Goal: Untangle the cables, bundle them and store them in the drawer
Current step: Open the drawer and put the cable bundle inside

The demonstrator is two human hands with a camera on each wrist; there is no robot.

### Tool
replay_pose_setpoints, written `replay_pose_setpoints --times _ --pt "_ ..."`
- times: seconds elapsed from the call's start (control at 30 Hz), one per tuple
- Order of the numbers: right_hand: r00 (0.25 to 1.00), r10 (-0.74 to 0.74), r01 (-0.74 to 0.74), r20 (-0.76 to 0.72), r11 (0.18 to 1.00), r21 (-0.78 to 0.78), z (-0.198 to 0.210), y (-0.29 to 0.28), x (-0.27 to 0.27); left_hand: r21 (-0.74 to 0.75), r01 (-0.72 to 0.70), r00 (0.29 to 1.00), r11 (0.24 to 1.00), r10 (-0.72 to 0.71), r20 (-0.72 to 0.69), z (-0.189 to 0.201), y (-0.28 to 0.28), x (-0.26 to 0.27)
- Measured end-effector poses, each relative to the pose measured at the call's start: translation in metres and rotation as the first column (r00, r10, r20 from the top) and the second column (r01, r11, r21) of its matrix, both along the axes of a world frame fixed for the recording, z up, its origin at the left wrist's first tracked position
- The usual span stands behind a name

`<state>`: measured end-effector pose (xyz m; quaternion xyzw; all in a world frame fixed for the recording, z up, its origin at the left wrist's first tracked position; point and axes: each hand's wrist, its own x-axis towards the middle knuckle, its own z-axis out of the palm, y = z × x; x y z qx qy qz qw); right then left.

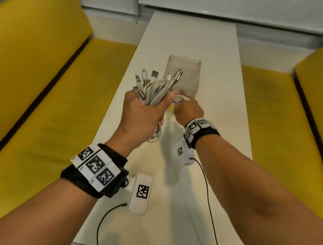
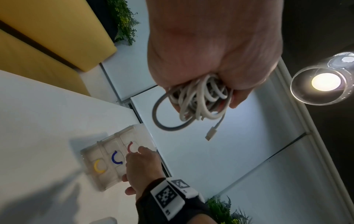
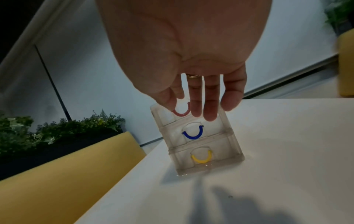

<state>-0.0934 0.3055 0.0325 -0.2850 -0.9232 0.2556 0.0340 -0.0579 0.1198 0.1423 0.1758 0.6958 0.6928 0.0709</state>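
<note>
The bundle of white cables [image 1: 154, 91] sits bunched in the left hand [image 1: 140, 116], held up above the surface [image 1: 211, 113], its fingers [image 2: 236, 98] curled tight round the coils so the plugs stick up and one loop and a connector dangle below. Just beyond it stands the small clear drawer unit [image 3: 199, 139], three drawers stacked, with red [image 3: 181, 112], blue [image 3: 192, 134] and yellow [image 3: 201, 158] handles from top to bottom. The right hand [image 1: 188, 109] reaches to the top drawer, fingers [image 3: 210, 106] mostly straight and hanging over its front, the forefinger and thumb at the red handle; whether they actually grip it I cannot tell. Yellow benches [image 1: 24, 78] flank the surface.
</note>
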Motion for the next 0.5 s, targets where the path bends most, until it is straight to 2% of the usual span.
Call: replay_pose_setpoints --times 0.17,0.27,0.33,0.43,0.5 --pt "0.991 0.047 -0.068 0.124 0.983 0.172 -0.023 0.002 -0.009 -0.048 -0.074 0.994 0.996 0.077 0.071 -0.023 -0.008 -0.013" --pt "0.989 0.035 -0.067 0.142 0.971 0.227 -0.028 0.002 -0.01 -0.057 -0.118 0.985 0.991 0.124 0.118 -0.033 -0.011 -0.019" --pt "0.995 0.033 -0.055 0.095 0.972 0.229 -0.028 0.003 -0.014 -0.05 -0.133 0.982 0.99 0.138 0.126 -0.032 -0.01 -0.024" --pt "0.998 0.029 -0.019 -0.056 0.983 0.185 -0.03 0.003 -0.018 -0.037 -0.143 0.981 0.989 0.146 0.125 -0.028 -0.007 -0.033" --pt "0.984 -0.03 0.037 -0.177 0.999 0.038 -0.036 0.001 -0.016 -0.034 -0.148 0.98 0.988 0.151 0.131 -0.027 -0.006 -0.039"
